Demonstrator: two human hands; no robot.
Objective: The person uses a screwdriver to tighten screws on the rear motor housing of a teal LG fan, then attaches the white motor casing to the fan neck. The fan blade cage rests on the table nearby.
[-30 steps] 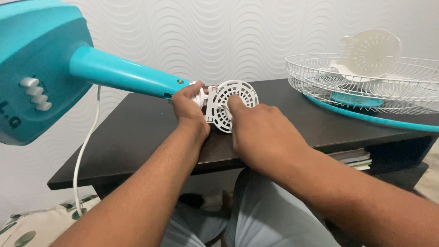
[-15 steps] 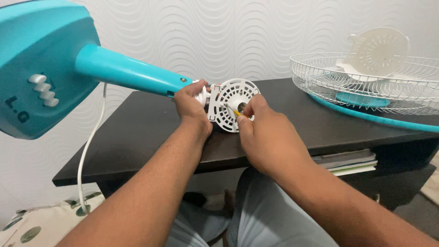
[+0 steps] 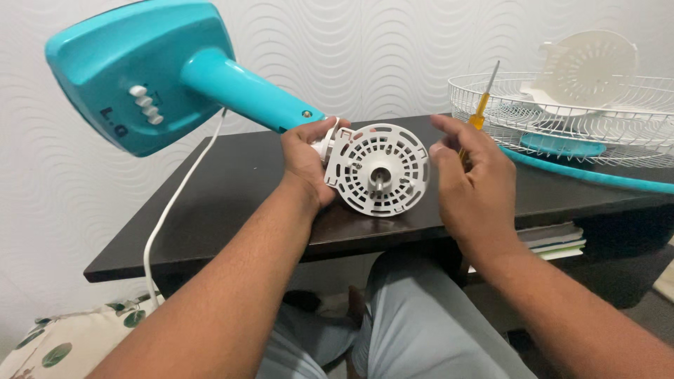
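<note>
A teal fan stand (image 3: 239, 88) lies tilted over a dark table (image 3: 232, 189), its square base (image 3: 133, 70) raised at the upper left. At its near end sits the white round motor housing (image 3: 379, 168) with slots and a centre shaft facing me. My left hand (image 3: 305, 161) grips the neck just behind that housing. My right hand (image 3: 470, 175) is lifted off the housing to its right and holds a yellow-handled screwdriver (image 3: 481, 105), the metal tip pointing up.
White wire fan grilles (image 3: 562, 116) with a teal rim are stacked at the table's right, with a white plastic cover (image 3: 586, 67) inside them. A white cord (image 3: 179, 189) hangs off the table's left. Books (image 3: 554, 242) lie on a shelf under the table. A leaf-patterned cushion (image 3: 63, 344) is at the lower left.
My right hand has pulled the screwdriver away from the housing's face and raised it to the right. The fan stand has swung so the base sits higher and nearer the middle.
</note>
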